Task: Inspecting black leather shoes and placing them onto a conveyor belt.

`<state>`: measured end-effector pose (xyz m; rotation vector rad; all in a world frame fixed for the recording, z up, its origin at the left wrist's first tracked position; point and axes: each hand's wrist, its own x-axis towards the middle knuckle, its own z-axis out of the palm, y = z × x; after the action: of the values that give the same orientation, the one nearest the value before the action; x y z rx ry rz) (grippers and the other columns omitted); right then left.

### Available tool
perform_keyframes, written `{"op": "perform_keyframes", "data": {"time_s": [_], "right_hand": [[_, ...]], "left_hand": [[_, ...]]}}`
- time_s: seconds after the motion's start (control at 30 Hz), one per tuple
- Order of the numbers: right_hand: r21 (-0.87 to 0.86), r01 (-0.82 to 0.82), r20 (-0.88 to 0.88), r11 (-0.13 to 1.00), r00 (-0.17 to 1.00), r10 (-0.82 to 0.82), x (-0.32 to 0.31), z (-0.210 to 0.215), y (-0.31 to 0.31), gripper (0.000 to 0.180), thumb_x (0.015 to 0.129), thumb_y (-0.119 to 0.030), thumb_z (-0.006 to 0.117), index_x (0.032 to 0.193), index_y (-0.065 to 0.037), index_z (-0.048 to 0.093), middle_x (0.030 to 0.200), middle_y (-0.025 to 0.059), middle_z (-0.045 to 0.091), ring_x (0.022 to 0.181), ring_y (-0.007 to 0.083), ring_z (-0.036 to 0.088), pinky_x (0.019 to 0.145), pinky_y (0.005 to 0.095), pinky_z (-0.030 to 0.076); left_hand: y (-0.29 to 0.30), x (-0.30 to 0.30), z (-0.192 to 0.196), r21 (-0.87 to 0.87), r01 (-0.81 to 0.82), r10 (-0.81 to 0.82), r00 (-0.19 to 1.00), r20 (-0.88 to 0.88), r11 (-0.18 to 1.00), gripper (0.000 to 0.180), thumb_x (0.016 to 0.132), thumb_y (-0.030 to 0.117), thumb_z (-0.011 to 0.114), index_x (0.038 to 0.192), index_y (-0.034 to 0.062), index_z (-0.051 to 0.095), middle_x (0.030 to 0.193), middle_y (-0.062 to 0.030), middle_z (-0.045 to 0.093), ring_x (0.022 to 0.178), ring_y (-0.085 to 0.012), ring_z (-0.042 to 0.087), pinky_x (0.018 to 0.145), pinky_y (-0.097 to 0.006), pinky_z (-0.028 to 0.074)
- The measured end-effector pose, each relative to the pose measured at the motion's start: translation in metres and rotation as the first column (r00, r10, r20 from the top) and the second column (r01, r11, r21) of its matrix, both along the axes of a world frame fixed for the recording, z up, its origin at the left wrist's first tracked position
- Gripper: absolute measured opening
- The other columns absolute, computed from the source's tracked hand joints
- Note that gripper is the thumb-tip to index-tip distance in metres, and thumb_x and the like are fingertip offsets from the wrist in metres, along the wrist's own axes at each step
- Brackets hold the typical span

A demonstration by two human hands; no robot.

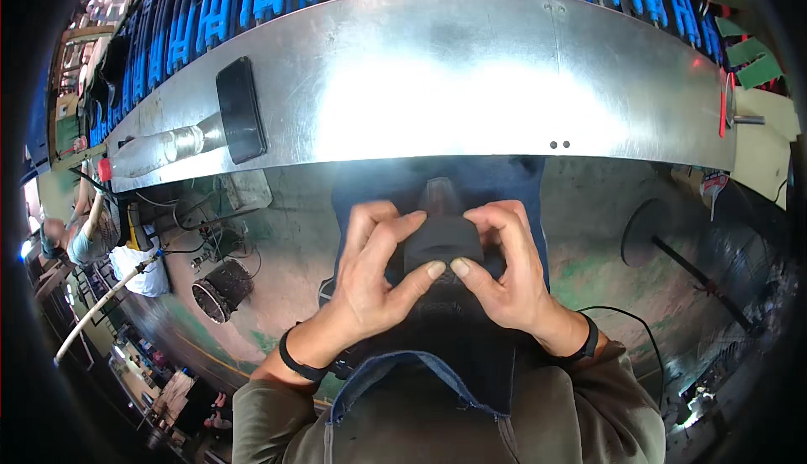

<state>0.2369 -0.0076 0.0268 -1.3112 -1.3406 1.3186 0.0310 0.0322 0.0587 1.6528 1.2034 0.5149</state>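
left hand [368,279] and right hand [514,283] curled round dark blocky piece [443,239], held between them by near edge and sides. step, judged: two-handed handling. next move likely calls for even grip. metal bench [290,102] beyond hands.

Left hand [363,283] and right hand [517,287] level, fingers [382,241] curled inward (thumbs [414,286] close together).

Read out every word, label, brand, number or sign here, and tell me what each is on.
None can be read.
Black block, in the left hand and right hand: no legible lettering.
Bottle: no legible print.
Black slab beside it: no legible lettering.
Red-and-white packet, far right: any print is too small and blurred.
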Motion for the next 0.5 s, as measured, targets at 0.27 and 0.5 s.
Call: {"op": "perform_keyframes", "data": {"time_s": [0.27,0.5], "right_hand": [[-0.105,-0.254,-0.532,0.961,0.831,0.162,0.019,0.004,0.003,0.074,0.088,-0.032,0.073,0.147,0.002,0.041,0.147,0.0201,0.038,0.141,0.0318,0.037,0.114,0.0432,0.033],[0.379,-0.325,-0.351,0.866,0.816,0.459,-0.009,0.037,-0.045,0.044,0.087,-0.031,0.069,0.123,-0.006,0.065,0.137,0.0265,0.043,0.133,0.0414,0.038,0.112,0.0498,0.034]], "left_hand": [[-0.003,-0.015,0.019,0.139,0.230,-0.254,0.947,0.198,0.963,0.053,0.071,0.024,0.085,0.116,0.0019,0.067,0.131,-0.0170,0.061,0.113,-0.0333,0.059,0.097,-0.043,0.045],[-0.052,-0.012,0.035,0.215,0.301,-0.358,0.878,0.316,0.929,0.101,0.070,0.051,0.085,0.142,-0.0052,0.042,0.143,-0.0284,0.040,0.135,-0.0392,0.040,0.111,-0.049,0.036]]}}
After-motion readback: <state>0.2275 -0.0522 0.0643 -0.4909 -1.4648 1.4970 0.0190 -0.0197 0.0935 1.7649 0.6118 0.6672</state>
